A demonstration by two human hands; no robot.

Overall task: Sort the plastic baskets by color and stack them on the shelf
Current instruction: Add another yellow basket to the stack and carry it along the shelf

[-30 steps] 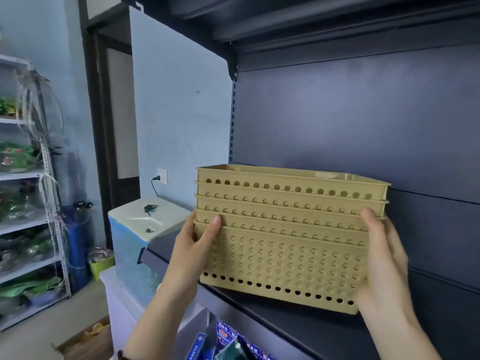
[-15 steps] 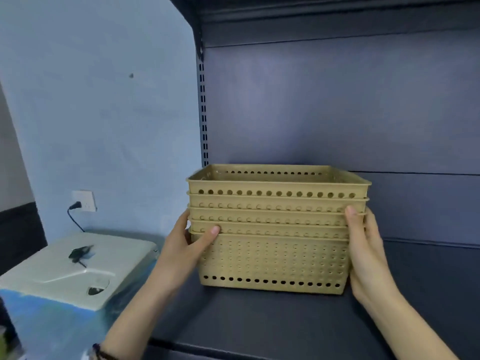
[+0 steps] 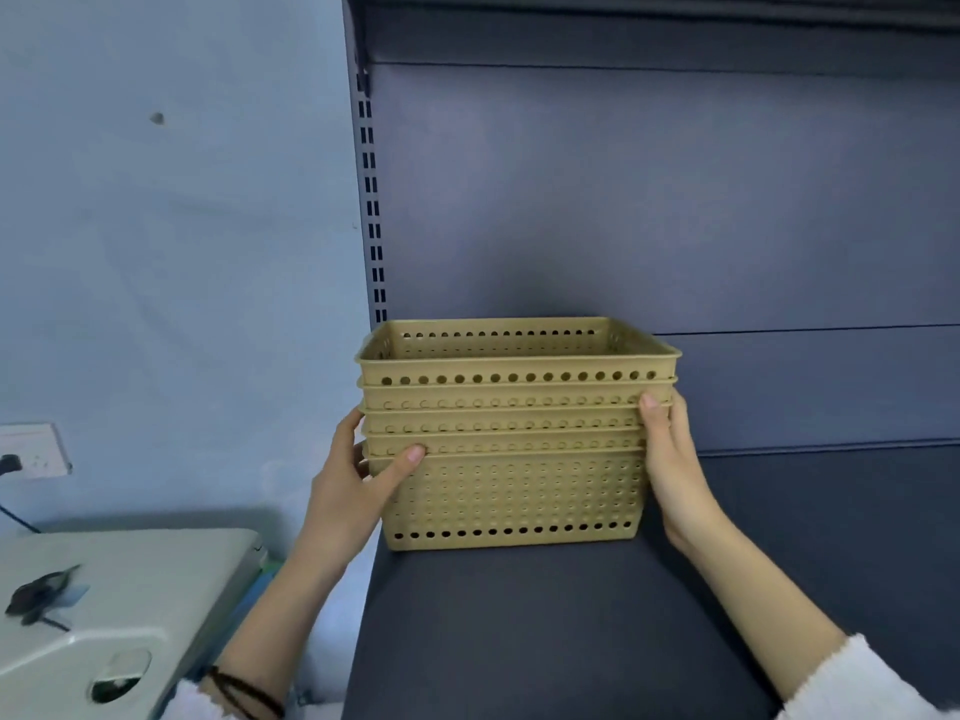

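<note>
A nested stack of several tan perforated plastic baskets stands upright on the dark grey shelf, close to the shelf's left end and near the back panel. My left hand grips the stack's left end, thumb across the front wall. My right hand clasps the right end, thumb on the front near the rims. The stack's base rests on the shelf surface.
A slotted metal upright borders the shelf on the left, with a pale blue wall beyond. A white machine lid sits lower left under a wall socket. Another shelf board hangs overhead. Bare shelf extends right of the stack.
The basket stack went from tilted and held over the shelf edge to level and set down deeper on the shelf. Both hands kept their hold, and my view shifted right.
</note>
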